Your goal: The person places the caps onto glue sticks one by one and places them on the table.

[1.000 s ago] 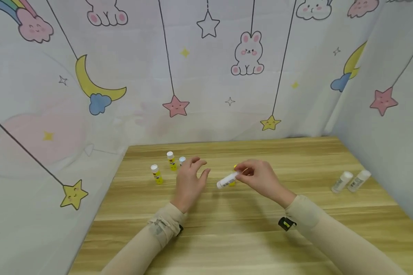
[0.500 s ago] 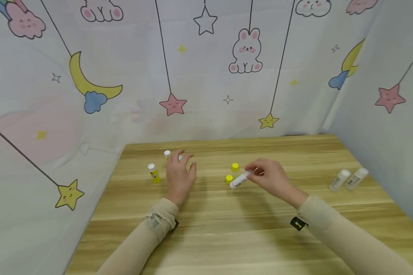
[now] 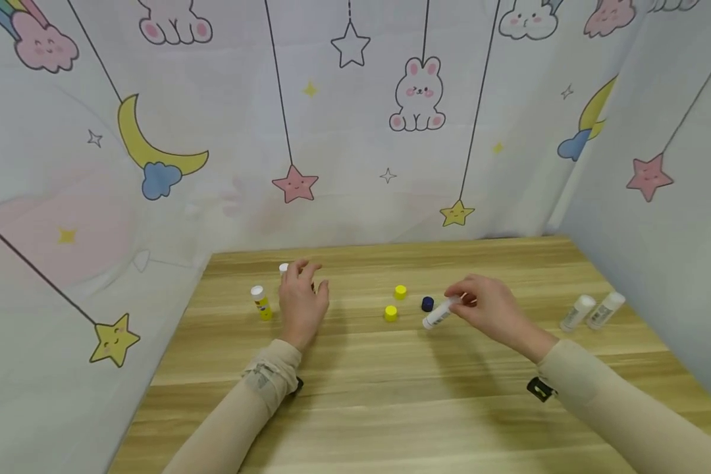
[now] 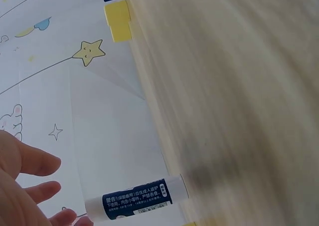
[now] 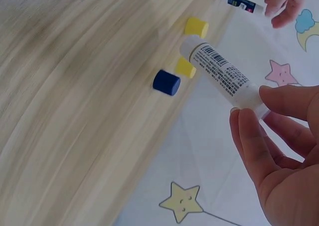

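Landmark: the blue cap (image 3: 427,304), standing on the table (image 3: 367,388).

Right hand (image 3: 496,313) lies to the right of the blue cap and pinches the white tube (image 3: 441,313) near its upper end, thumb opposed to fingers. The tube is right of the cap and nearer the person, tilted, its lower end hanging just on the near side of the cap. The grip is probably kept to one end so the rest of the body points free toward the table.

Left hand (image 3: 302,308) is well left of the cap, fingers loosely spread, closed round nothing — above a blue-labelled tube (image 4: 134,200). Contact between them: cannot tell. The spread perhaps leaves room around the tube's top.

Two yellow caps (image 3: 390,314) sit left of the blue cap, one farther back, one nearer; likely grouped there to share one middle patch. Two white sticks (image 3: 577,313) stand well right of it, apparently parked as a pair.

Appearance of the held tube: slim, white, smooth plain end, thin gold-toned ring, then a label with barcode and fine dark print — wording too small to read.
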A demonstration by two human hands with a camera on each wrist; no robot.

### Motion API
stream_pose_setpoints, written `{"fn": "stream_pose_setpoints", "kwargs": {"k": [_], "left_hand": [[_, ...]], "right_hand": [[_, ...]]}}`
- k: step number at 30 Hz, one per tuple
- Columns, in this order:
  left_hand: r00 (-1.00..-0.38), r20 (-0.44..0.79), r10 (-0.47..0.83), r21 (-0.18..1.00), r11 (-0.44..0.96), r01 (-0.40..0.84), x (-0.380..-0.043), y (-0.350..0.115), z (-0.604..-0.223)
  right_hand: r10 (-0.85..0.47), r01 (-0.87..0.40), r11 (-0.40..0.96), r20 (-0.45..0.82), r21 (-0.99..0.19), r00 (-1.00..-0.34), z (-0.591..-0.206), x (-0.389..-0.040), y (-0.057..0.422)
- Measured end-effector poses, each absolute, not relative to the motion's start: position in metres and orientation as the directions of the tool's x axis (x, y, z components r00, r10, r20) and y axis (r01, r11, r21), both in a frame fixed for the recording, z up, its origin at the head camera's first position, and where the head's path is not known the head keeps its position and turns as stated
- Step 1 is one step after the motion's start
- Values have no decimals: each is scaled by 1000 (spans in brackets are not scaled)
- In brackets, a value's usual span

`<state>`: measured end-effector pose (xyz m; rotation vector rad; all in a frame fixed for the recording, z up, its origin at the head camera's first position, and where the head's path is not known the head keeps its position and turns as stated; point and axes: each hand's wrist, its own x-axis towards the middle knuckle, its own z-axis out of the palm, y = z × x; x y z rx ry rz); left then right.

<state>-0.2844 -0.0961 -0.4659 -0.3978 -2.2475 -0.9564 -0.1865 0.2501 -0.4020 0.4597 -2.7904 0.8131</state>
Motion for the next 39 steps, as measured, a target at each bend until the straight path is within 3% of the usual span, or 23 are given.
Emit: {"fn": "stream_pose_setpoints", "kwargs": {"k": [13,30,39], "left_hand": [[-867,497,-36,622,712,326,-289,-105,-464],[-956,292,-10,654,731,192,-298,-107,-464],[-973,232,-19,688,710,150,-303,-109,-467]], "right_hand": [[-247,-336,869,268,-364,-931,-389,-184,305],[-266,-306,911,174,-276,-948,-382,-177,353],[-266,-296,927,150,-229,-952,-376,-182,383]]}}
